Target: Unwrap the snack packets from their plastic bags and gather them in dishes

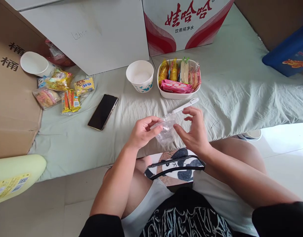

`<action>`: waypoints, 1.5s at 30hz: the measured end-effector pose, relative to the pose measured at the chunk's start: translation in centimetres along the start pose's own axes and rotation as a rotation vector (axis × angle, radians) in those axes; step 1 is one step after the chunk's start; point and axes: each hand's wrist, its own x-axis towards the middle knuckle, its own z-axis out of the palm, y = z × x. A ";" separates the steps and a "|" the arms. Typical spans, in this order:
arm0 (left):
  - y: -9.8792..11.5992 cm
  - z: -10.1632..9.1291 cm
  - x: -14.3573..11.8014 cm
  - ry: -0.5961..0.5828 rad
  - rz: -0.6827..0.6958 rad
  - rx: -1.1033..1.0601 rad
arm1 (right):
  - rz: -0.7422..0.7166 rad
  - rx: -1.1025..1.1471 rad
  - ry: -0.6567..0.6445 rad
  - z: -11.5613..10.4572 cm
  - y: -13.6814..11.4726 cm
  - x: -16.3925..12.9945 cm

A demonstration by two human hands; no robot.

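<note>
My left hand point(143, 132) pinches a crumpled piece of clear plastic film point(165, 134) between thumb and fingers, just above the front edge of the green cloth. To its right is my right hand point(195, 133), fingers apart and holding nothing, with its thumb close to the film. Just beyond both hands lies a slim white tool point(185, 105) with a hole at one end; its near end is behind the film. Farther back, a white box point(177, 95) holds several wrapped snacks, with a pink nabati packet point(176, 86) across its front. Beside it stands a white paper bowl point(143, 86).
A phone point(102, 112) lies at the left, near several loose snack packets point(71, 101) and a tipped paper bowl point(35, 64). Behind stand a white carton point(92, 33) and a red-and-white carton point(163, 33). A blue container point(287, 52) is at the right, a yellow-green one point(18, 174) at the left.
</note>
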 end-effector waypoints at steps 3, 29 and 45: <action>0.3 -0.4 0.0 0.006 -0.040 -0.014 | 0.210 0.337 -0.284 0.2 0.2 0.4; 5.5 -5.9 8.9 1.081 0.392 0.851 | 0.098 0.296 -0.275 -1.0 1.1 8.6; 12.7 -3.6 20.1 0.050 -0.337 1.508 | 0.436 0.148 0.102 -5.5 4.0 12.6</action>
